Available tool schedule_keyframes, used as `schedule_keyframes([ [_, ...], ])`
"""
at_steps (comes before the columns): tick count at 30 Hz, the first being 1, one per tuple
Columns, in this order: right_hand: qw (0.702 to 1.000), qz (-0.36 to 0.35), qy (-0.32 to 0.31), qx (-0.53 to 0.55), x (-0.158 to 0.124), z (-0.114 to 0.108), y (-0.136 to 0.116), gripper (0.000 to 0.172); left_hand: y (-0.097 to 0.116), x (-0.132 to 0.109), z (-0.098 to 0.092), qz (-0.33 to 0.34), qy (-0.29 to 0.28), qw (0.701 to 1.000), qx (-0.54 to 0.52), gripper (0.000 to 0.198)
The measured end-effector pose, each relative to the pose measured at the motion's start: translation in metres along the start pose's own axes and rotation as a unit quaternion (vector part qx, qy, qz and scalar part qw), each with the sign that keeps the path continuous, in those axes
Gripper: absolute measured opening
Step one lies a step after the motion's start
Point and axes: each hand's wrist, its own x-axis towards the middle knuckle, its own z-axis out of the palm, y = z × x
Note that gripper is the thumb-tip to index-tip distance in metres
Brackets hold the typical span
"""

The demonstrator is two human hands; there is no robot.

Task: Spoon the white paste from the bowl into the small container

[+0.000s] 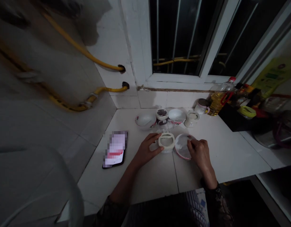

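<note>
Thumb and fingers of the left hand (147,150) grip the left side of a white lidded container (166,142), mid-counter. The right hand (201,153) has its fingertips pinched together over the near bowl (180,154), just right of the container; whether they hold anything cannot be told. A phone (115,149) lies left; an oil bottle (217,101) stands far right.

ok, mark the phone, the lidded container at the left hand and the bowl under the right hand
phone (115,148): head view, on its lit screen
lidded container (166,141): head view, middle of its lid
bowl (181,155): head view, on its near rim
</note>
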Motion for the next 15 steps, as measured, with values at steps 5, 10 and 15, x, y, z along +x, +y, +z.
schedule_keyframes([
  [5,0.996,0.058,0.004,0.069,0.002,0.000,0.002,0.050,-0.002,-0.001,0.001,0.005,0.007,1.000,0.006,0.050],
  [10,0.983,0.126,0.016,0.131,0.001,-0.007,0.006,0.049,-0.002,-0.001,0.001,0.003,0.005,1.000,0.012,0.050],
  [15,0.958,0.201,0.004,0.206,-0.003,-0.010,0.010,0.048,-0.002,0.000,0.001,0.007,0.005,1.000,0.004,0.050],
])
